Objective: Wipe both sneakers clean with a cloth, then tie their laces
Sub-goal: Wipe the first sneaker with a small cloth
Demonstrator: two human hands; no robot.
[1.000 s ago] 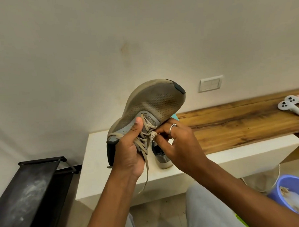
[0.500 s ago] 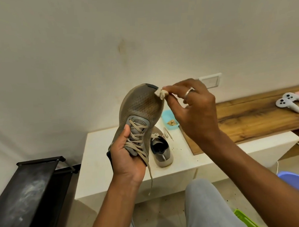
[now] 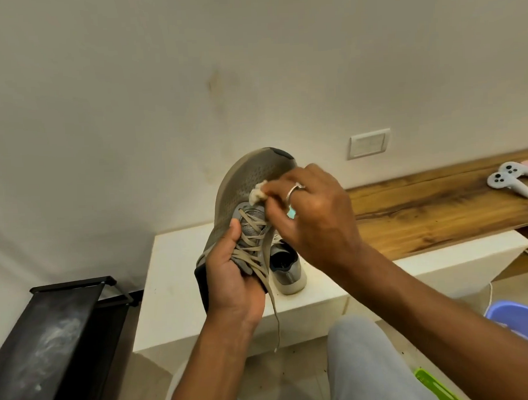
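While the left hand (image 3: 230, 280) grips the sneaker (image 3: 245, 206) toe-up above the white bench (image 3: 175, 282), the right hand (image 3: 315, 215) pinches a small cloth (image 3: 258, 195) against its upper; the second sneaker (image 3: 285, 267) rests mid-bench behind.

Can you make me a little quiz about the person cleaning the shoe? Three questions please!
1. True or false: the left hand holds the sneaker up off the bench.
2. What is the right hand pinching against the sneaker? A) a brush B) a small cloth C) a sponge
3. Fill in the gap: the second sneaker stands on the white ____.

Key:
1. True. The hand is shut around the sneaker's laced part, toe pointing up.
2. B. The cloth is pressed on the mesh just above the laces.
3. Bench.
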